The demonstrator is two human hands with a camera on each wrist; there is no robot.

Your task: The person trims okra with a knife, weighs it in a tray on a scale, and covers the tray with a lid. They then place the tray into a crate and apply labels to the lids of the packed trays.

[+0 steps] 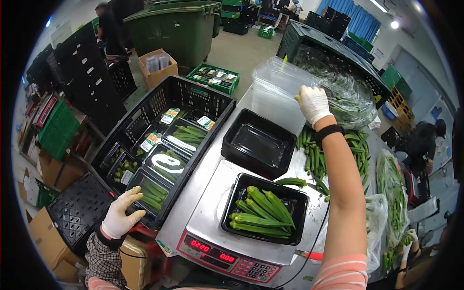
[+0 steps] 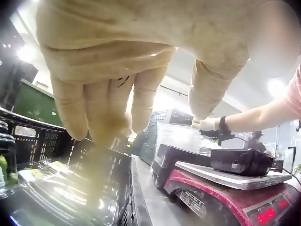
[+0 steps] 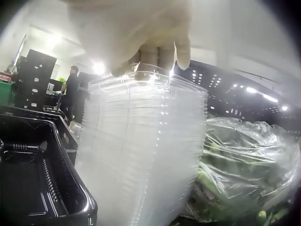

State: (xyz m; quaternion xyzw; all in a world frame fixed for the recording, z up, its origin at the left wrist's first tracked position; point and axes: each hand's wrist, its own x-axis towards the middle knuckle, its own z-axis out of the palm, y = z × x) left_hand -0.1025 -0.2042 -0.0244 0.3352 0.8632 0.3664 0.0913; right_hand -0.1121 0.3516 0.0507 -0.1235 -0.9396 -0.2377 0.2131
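My gloved right hand (image 1: pixel 313 104) is at the top of a tall stack of clear plastic lids (image 3: pixel 136 141), its fingers curled over the edge of the uppermost lid (image 3: pixel 150 75) and pinching it. My gloved left hand (image 1: pixel 122 212) hovers by the near corner of a black crate (image 1: pixel 166 212), thumb apart from the fingers, with nothing in it. Packed, lidded trays of okra (image 1: pixel 151 189) lie inside that crate. Between the hands, an uncovered black tray (image 1: pixel 302 212) full of okra (image 1: pixel 263 208) sits on a scale (image 1: pixel 227 256) with red digits.
Behind the scale stand nested black trays (image 1: pixel 258 140). Loose okra (image 1: pixel 314 159) and a plastic bag of greens (image 1: pixel 350 104) lie on the metal table to the right. A small green crate (image 1: pixel 212 79) and a large green bin (image 1: pixel 171 34) stand beyond. Other people are around the room.
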